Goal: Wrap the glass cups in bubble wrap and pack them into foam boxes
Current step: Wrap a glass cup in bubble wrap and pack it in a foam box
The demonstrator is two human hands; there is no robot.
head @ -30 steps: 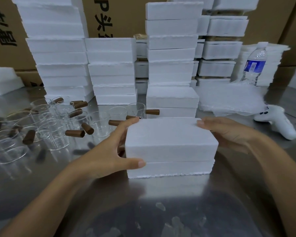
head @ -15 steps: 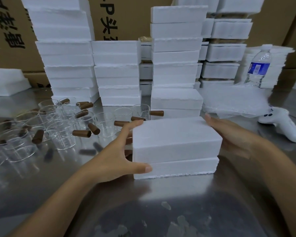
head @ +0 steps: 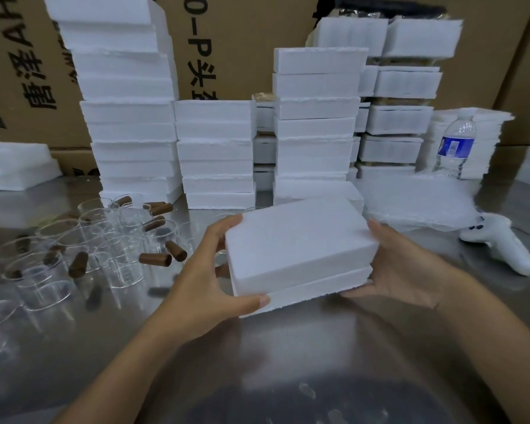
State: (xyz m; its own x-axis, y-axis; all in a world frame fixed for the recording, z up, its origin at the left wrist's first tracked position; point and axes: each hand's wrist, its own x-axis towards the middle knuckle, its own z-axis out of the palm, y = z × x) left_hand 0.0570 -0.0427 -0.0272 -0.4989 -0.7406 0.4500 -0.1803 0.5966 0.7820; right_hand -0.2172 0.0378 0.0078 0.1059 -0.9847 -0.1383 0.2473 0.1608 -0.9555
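A closed white foam box [head: 297, 249], lid on its base, is held tilted just above the steel table [head: 288, 347]. My left hand [head: 208, 280] grips its left end, thumb along the front lower edge and fingers over the top corner. My right hand [head: 401, 270] grips its right end, thumb under the base. Several clear glass cups with brown wooden handles [head: 83, 249] stand and lie in a cluster on the table to the left. A stack of bubble wrap sheets [head: 416, 203] lies at the right rear.
Tall stacks of closed foam boxes [head: 218, 154] line the back in front of cardboard cartons [head: 242, 47]. A water bottle [head: 455, 145] stands at the right rear, and a white handheld controller [head: 502, 246] lies on the table to the right. Loose foam pieces [head: 16, 166] sit at the far left.
Both hands have lifted the foam box off the table and tilted it, carrying it a little forward. The right hand has closed under the box's right end.
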